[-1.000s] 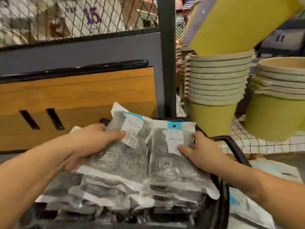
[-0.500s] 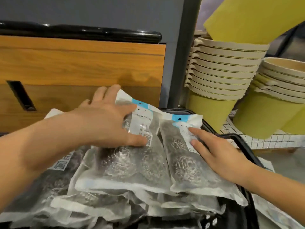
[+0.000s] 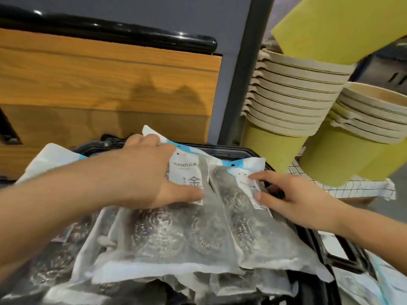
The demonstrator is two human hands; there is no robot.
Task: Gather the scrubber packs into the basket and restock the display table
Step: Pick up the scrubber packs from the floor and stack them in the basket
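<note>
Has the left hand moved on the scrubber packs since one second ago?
Yes. The left hand slid from the left edge of the top pack onto it, toward the far rim of the basket.

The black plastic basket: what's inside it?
The black plastic basket holds a heap of clear scrubber packs; the left hand and right hand press the top two. Its bottom is hidden.

The black basket (image 3: 246,151) is heaped above its rim with scrubber packs (image 3: 167,234), leaving no open pocket inside. Both hands, left (image 3: 141,172) and right (image 3: 293,197), lie flat on the top packs. Behind, a wooden panel (image 3: 105,84) and dark post (image 3: 244,69) close off the far side. Right, stacked green buckets (image 3: 275,148) crowd the rim; free room remains, apparently, only above the heap.
</note>
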